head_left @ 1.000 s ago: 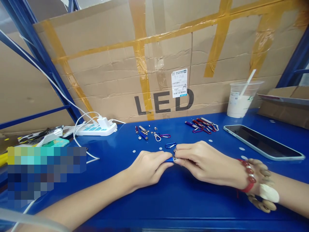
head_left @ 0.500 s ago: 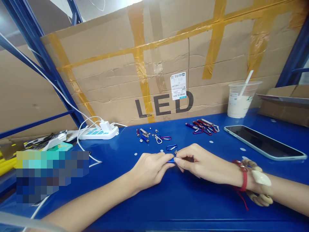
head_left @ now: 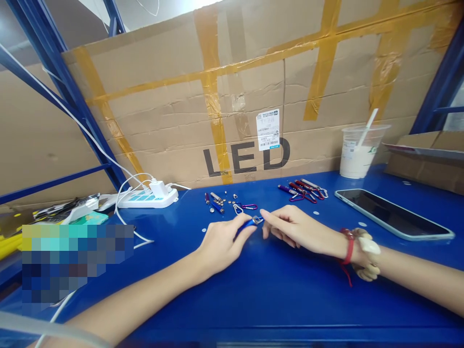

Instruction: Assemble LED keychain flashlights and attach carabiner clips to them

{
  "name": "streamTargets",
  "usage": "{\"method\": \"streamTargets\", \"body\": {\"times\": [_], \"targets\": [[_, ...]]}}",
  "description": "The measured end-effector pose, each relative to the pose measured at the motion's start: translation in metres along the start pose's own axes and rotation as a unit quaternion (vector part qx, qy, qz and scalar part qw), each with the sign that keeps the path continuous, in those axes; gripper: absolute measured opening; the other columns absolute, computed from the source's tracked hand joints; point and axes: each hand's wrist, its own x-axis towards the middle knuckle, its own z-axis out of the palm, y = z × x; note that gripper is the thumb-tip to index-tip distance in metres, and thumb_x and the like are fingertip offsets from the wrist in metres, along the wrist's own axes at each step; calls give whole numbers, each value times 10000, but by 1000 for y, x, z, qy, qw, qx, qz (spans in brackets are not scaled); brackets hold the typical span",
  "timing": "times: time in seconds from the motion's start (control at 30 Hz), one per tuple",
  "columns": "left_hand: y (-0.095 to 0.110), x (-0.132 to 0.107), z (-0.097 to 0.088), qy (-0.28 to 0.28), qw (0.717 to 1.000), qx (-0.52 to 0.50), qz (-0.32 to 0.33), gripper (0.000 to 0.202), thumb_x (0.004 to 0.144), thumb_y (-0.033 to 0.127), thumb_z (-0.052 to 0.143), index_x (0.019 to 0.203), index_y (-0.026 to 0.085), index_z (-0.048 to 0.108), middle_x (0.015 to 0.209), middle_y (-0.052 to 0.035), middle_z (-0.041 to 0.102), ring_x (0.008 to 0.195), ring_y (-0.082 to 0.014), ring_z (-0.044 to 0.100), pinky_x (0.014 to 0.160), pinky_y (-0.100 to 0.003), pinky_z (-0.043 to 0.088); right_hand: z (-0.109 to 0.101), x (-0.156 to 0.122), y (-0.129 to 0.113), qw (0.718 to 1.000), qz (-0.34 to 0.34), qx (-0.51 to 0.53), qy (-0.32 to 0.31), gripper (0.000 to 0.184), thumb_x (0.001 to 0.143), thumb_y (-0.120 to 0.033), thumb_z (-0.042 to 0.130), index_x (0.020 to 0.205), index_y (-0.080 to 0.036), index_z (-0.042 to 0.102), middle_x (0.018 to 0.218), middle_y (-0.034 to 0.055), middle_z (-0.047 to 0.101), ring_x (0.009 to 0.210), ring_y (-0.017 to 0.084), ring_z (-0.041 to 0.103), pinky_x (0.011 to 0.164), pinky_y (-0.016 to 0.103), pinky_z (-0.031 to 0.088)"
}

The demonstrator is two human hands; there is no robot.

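Note:
My left hand (head_left: 226, 241) is closed, thumb and forefinger pinching a slim blue flashlight tube (head_left: 248, 224), mostly hidden by the fingers. Facing it, my right hand (head_left: 290, 225) has its thumb and fingers closed at the right end of a small blue carabiner (head_left: 258, 220). The carabiner meets the tube's end in this view; whether they are joined I cannot tell. Just beyond lie a silver carabiner (head_left: 238, 209) and a purple carabiner (head_left: 249, 207). Behind my left hand are a blue tube (head_left: 217, 207), a silver tube (head_left: 216, 196), a dark purple tube (head_left: 207, 198) and several button cells (head_left: 220, 202).
Several finished-looking flashlights with carabiners (head_left: 302, 189) lie in a row at the back right. A phone (head_left: 391, 212), a drink cup (head_left: 360, 152) and an open carton (head_left: 424, 164) stand right. A power strip (head_left: 159, 197) with white cables is left. A large cardboard box (head_left: 163, 130) backs the blue table.
Both hands have moved slightly away from me. My right hand has come off the end of the blue tube and reached the blue carabiner, which lay on the table before.

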Motion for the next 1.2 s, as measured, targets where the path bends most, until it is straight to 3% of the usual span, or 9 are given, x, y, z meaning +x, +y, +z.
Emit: {"method": "streamTargets", "body": {"times": [0.17, 0.33, 0.43, 0.53, 0.63, 0.73, 0.83, 1.03, 1.2], "targets": [[-9, 7, -2, 142, 965, -191, -105, 287, 916, 424, 276, 782, 203, 400, 544, 56, 455, 508, -98, 456, 532, -209, 337, -11, 8, 16, 969, -56, -211, 121, 461, 877, -485, 360, 692, -175, 646, 629, 20, 588, 570, 128, 522, 555, 245, 375], [-22, 15, -2, 204, 909, -333, -144, 352, 893, 502, 272, 734, 196, 340, 527, 59, 389, 472, -84, 352, 451, -190, 283, -11, 13, 25, 953, -90, -264, 120, 321, 822, -466, 478, 916, -220, 662, 898, 38, 627, 727, 156, 577, 618, 266, 429], [-24, 16, 0, 191, 897, -370, -152, 365, 880, 529, 277, 739, 197, 332, 520, 66, 378, 452, -78, 327, 431, -184, 267, -6, 11, 23, 950, -136, -274, 70, 379, 811, -480, 496, 1065, -233, 631, 1070, 61, 593, 932, 196, 565, 779, 319, 443], [-20, 13, 0, 155, 918, -341, -132, 355, 891, 503, 271, 738, 193, 353, 531, 63, 395, 469, -79, 343, 447, -186, 271, 0, 9, 18, 940, -159, -301, 30, 388, 815, -478, 501, 1090, -236, 627, 1115, 63, 592, 1024, 226, 531, 885, 385, 392], [-13, 10, -1, 95, 948, -281, -111, 338, 906, 467, 259, 737, 193, 362, 526, 64, 411, 481, -83, 364, 482, -199, 290, 4, 9, 16, 936, -160, -313, 19, 328, 850, -427, 476, 1037, -225, 654, 1083, 53, 618, 1003, 219, 543, 866, 378, 396], [-9, 8, -1, 25, 960, -258, -105, 339, 909, 465, 252, 733, 193, 351, 517, 63, 437, 492, -89, 382, 511, -215, 306, 4, 10, 16, 934, -173, -312, 23, 270, 879, -342, 459, 978, -210, 673, 1025, 47, 643, 956, 195, 564, 817, 330, 417], [-9, 9, 2, -15, 952, -285, -111, 356, 906, 482, 237, 739, 190, 351, 518, 58, 442, 500, -90, 383, 508, -219, 301, 2, 11, 18, 934, -178, -309, 31, 237, 882, -304, 469, 893, -203, 683, 963, 38, 660, 902, 178, 582, 775, 299, 426], [-10, 11, 4, -18, 917, -365, -161, 356, 880, 531, 265, 773, 196, 323, 512, 76, 416, 447, -74, 319, 446, -199, 246, 2, 12, 21, 942, -163, -292, 34, 204, 875, -315, 483, 852, -191, 643, 927, 37, 637, 869, 162, 575, 757, 277, 441], [-6, 11, 3, -36, 914, -365, -173, 362, 855, 554, 326, 781, 200, 311, 518, 77, 421, 461, -71, 327, 439, -187, 242, 5, 16, 24, 944, -173, -281, 21, 158, 875, -275, 489, 841, -185, 614, 960, 45, 627, 917, 171, 555, 801, 291, 436]]}}
